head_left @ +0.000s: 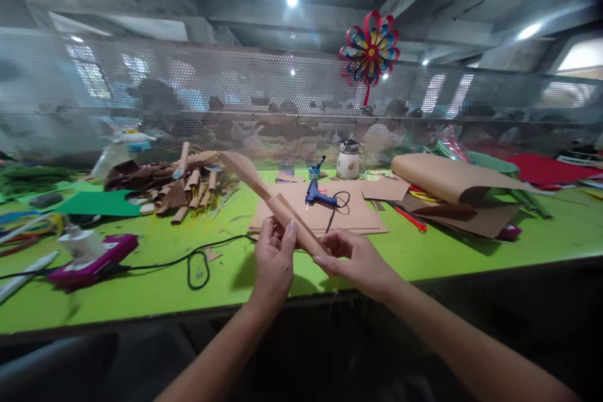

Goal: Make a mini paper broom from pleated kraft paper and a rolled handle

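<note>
A long piece of brown craft paper (296, 216), part folded or rolled into a narrow tube, is held in both hands above the table's front edge. My left hand (277, 251) closes on its middle, thumb lying on top. My right hand (353, 257) pinches the lower end between thumb and fingers. The free upper end slants away to the left and fans out, blurred. Just beyond the hands, a blue glue gun (319, 195) lies on a stack of brown cardboard sheets (367, 220).
Rolled brown paper pieces (192, 191) are heaped at left, near a purple power strip (94, 260) with a black cord. Right of the sheets lie a red-handled cutter (411, 218) and a large curled brown sheet (443, 176). A jug (348, 160) stands behind; perforated metal (282, 85) backs the table.
</note>
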`<move>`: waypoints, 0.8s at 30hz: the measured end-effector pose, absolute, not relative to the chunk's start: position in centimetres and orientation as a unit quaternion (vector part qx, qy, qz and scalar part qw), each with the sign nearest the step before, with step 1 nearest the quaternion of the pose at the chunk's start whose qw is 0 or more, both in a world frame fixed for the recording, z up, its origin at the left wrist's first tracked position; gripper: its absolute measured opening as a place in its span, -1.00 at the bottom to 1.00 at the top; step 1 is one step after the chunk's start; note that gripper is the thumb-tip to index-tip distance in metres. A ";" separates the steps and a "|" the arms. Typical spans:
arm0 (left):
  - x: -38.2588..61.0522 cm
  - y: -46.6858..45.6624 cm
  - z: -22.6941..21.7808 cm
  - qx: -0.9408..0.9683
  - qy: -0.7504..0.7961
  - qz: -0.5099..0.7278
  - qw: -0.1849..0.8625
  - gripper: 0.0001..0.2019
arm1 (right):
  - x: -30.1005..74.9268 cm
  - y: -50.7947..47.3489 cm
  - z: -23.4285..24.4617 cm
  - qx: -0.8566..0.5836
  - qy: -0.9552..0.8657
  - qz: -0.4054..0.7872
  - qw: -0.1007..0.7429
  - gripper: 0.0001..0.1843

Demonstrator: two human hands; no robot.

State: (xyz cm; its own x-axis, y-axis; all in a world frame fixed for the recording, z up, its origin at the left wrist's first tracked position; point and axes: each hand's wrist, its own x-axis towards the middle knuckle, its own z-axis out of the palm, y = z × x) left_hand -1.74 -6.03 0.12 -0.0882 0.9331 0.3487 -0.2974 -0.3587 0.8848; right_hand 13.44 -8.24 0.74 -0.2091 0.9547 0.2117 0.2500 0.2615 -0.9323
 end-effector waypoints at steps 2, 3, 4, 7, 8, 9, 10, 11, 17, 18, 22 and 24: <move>-1.4 -7.0 -1.0 0.482 0.326 0.675 0.454 -0.73 | 14.0 -9.1 0.6 -0.472 -0.679 0.375 0.420 -0.72; -1.2 -7.5 -1.6 0.474 0.326 0.682 0.451 -0.73 | 14.3 -9.5 0.5 -0.481 -0.686 0.362 0.410 -0.75; -1.0 -7.9 -2.1 0.465 0.324 0.689 0.452 -0.72 | 14.6 -9.9 0.4 -0.488 -0.692 0.351 0.400 -0.77; -0.4 -8.9 -3.5 0.426 0.322 0.698 0.477 -0.65 | 15.5 -10.6 -0.1 -0.506 -0.711 0.314 0.373 -0.81; -0.2 -9.3 -3.8 0.414 0.323 0.695 0.491 -0.62 | 15.8 -10.7 -0.3 -0.510 -0.719 0.300 0.366 -0.82; 0.0 -9.6 -4.1 0.401 0.326 0.693 0.503 -0.59 | 16.1 -10.7 -0.4 -0.512 -0.727 0.284 0.358 -0.83; 0.2 -9.9 -4.3 0.386 0.329 0.691 0.515 -0.57 | 16.5 -10.6 -0.6 -0.513 -0.738 0.269 0.347 -0.84; 0.4 -10.3 -4.4 0.369 0.334 0.689 0.526 -0.55 | 16.8 -10.5 -0.7 -0.511 -0.750 0.253 0.334 -0.86; 1.2 -11.4 -5.2 0.285 0.361 0.686 0.564 -0.51 | 18.6 -10.3 -0.8 -0.475 -0.814 0.204 0.264 -0.81; 1.4 -11.4 -5.2 0.279 0.366 0.688 0.560 -0.53 | 18.7 -10.5 -0.7 -0.468 -0.823 0.172 0.271 -0.78; 2.2 -11.3 -5.3 0.271 0.385 0.695 0.543 -0.57 | 17.8 -12.1 -0.8 -0.442 -0.848 -0.014 0.293 -0.83; 2.6 -11.3 -5.2 0.266 0.390 0.696 0.541 -0.58 | 17.2 -12.7 -1.4 -0.437 -0.854 -0.071 0.273 -0.88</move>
State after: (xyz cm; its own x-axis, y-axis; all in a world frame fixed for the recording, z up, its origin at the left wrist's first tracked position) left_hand 2.61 -11.28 -5.23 -0.2741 0.9603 -0.0517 -0.5460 -0.1112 0.8304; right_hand 17.20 -12.68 -1.43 -0.4687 0.7078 0.5285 0.7850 0.6081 -0.1181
